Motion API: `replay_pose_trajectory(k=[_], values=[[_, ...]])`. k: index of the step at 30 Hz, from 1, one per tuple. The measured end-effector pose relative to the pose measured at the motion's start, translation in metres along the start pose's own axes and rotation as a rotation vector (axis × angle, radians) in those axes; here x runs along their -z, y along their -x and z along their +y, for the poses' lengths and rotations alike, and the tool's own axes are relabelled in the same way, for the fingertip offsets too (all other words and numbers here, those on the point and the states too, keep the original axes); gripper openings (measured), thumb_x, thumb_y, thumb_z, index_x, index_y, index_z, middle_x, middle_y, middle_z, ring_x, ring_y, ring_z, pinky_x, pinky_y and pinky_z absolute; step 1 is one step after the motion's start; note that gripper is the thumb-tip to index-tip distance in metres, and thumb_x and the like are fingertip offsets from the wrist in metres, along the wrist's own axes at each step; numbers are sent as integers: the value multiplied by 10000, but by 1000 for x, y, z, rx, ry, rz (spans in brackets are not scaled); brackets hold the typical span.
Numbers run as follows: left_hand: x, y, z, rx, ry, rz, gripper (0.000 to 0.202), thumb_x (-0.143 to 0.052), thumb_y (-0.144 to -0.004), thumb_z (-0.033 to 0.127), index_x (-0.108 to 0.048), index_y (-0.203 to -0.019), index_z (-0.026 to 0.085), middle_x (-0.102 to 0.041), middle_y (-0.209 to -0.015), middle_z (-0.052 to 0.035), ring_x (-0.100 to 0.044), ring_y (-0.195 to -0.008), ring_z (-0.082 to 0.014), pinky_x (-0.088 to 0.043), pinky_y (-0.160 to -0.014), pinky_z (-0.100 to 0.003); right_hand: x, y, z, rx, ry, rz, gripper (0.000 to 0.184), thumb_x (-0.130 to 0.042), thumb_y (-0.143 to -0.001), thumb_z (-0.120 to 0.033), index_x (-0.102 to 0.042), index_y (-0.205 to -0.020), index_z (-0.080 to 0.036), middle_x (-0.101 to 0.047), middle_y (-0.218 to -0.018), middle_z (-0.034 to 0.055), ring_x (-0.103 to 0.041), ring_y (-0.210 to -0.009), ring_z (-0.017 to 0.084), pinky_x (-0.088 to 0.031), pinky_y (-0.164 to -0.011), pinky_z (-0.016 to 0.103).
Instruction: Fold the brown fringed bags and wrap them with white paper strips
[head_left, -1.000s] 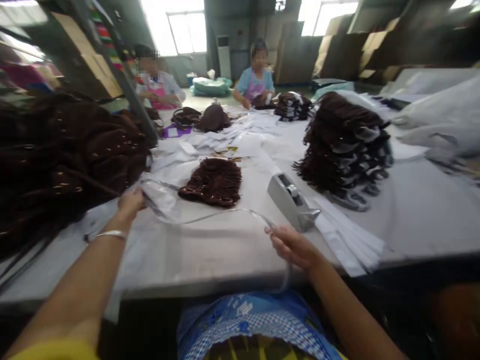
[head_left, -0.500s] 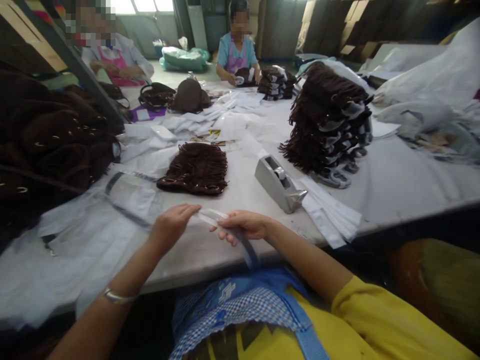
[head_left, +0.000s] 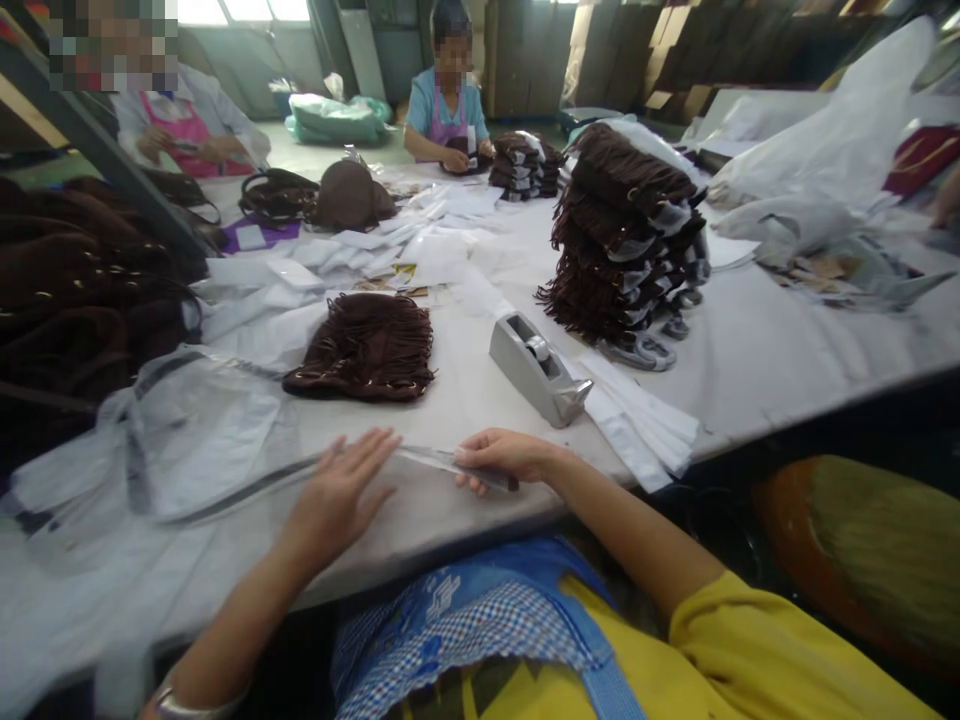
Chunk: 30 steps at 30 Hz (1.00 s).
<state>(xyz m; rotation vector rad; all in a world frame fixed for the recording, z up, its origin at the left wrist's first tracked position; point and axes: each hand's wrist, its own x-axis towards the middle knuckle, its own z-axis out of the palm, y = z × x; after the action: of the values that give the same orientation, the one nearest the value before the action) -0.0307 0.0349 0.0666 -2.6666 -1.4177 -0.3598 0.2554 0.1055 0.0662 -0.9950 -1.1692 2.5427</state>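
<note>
My left hand (head_left: 337, 495) lies flat with fingers spread on a clear plastic bag (head_left: 202, 440) at the near edge of the white table (head_left: 787, 360). My right hand (head_left: 502, 458) is closed, pinching the bag's folded edge strip at its right end. Just beyond the hands lies a brown fringed bag (head_left: 364, 350). A grey tape dispenser (head_left: 536, 368) stands to the right of it, a little past my right hand.
A tall stack of brown fringed bags (head_left: 626, 235) stands at centre right, a heap of brown bags (head_left: 75, 300) at the left. White paper strips (head_left: 645, 420) lie by the dispenser. Two other people work at the far end. Loose white sheets (head_left: 420, 245) cover the middle.
My hands came together from a wide spread holding the bag, then my left hand opened and flattened on the bag while my right kept pinching the folded edge.
</note>
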Motion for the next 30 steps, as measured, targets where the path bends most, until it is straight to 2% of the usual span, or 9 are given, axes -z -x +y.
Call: replay_pose_trajectory(k=[2,4,6,9,11,14,16,21,30], values=[[-9,-16,29,-129,73,12,436,-456,-968,229,-440,-1402,184,-578,-1370,-123,-538,-1265,-253,-330,-1122,-510,-2,-2,-1,6,10,-32,270,-719,-847,-360,-674,-851,-94,-717,-739,39,-642,-542,76,-524,-507,144],[-17,-25,41,-138,107,79,357,-405,-970,137,-547,-1295,179,-681,-1217,-100,-644,-1105,-217,-391,-1085,-462,-2,1,0,29,50,-58,314,-699,-858,-401,-685,-930,-96,-728,-813,61,-657,-580,82,-519,-506,139],[-22,-26,40,-69,99,134,325,-398,-963,113,-616,-1198,173,-728,-1088,-87,-693,-952,-210,-495,-965,-408,2,11,4,75,84,-31,389,-681,-867,-427,-665,-1096,-112,-732,-890,76,-675,-635,93,-548,-560,159],[-26,-20,31,71,76,122,265,-446,-968,181,-657,-1129,190,-744,-1022,-76,-707,-851,-221,-558,-766,-334,7,28,12,200,116,126,539,-690,-859,-401,-550,-1319,-157,-726,-1001,93,-692,-746,115,-595,-719,248],[-26,-19,30,131,100,83,251,-460,-971,220,-667,-1113,208,-747,-1004,-66,-711,-830,-216,-558,-726,-309,7,35,18,297,204,262,526,-700,-843,-353,-565,-1311,-156,-726,-1002,89,-693,-768,128,-595,-762,279],[-28,-21,37,164,172,49,251,-466,-974,260,-670,-1116,226,-747,-1003,-59,-710,-848,-210,-556,-734,-299,6,35,26,437,409,492,314,-654,-852,-295,-688,-1130,-152,-738,-908,60,-689,-712,133,-590,-764,285],[-30,-23,45,177,223,48,243,-480,-972,285,-671,-1114,234,-748,-1001,-54,-709,-857,-208,-556,-744,-298,6,30,30,501,512,562,245,-599,-878,-291,-721,-1050,-165,-744,-887,50,-689,-690,138,-589,-753,287],[-38,-24,59,183,327,39,227,-489,-973,278,-678,-1086,224,-751,-994,-55,-712,-867,-208,-560,-781,-313,8,20,35,544,673,481,313,-531,-911,-275,-689,-1169,-196,-746,-945,31,-694,-690,129,-573,-802,303],[-44,-26,70,207,370,97,241,-463,-976,230,-684,-1071,206,-754,-982,-61,-716,-849,-199,-563,-746,-287,7,14,40,553,829,423,401,-450,-954,-248,-592,-1322,-178,-681,-648,-19,-680,-788,151,-513,-876,297]])
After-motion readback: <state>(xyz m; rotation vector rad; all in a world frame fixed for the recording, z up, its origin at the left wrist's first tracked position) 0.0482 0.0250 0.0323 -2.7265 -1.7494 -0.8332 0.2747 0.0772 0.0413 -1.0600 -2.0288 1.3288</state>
